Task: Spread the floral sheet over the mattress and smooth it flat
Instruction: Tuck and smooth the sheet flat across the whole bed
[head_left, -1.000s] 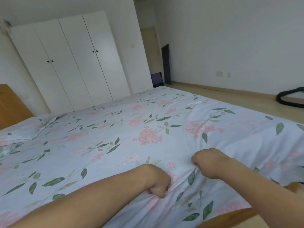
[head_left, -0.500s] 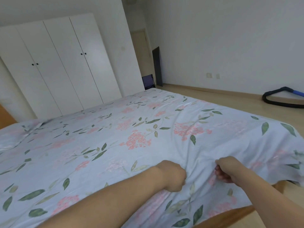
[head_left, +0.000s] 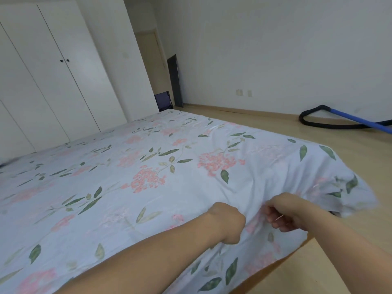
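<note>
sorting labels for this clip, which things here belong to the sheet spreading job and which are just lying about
Part of the job:
floral sheet
left hand, gripping the sheet
right hand, gripping the sheet

Just lying about:
white wardrobe
black hose with blue tube on the floor
dark panel leaning on the wall
wall sockets

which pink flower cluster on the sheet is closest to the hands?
The small pink cluster just left of the left hand, on the floral sheet. The two big coral clusters lie farther up the bed.
</note>
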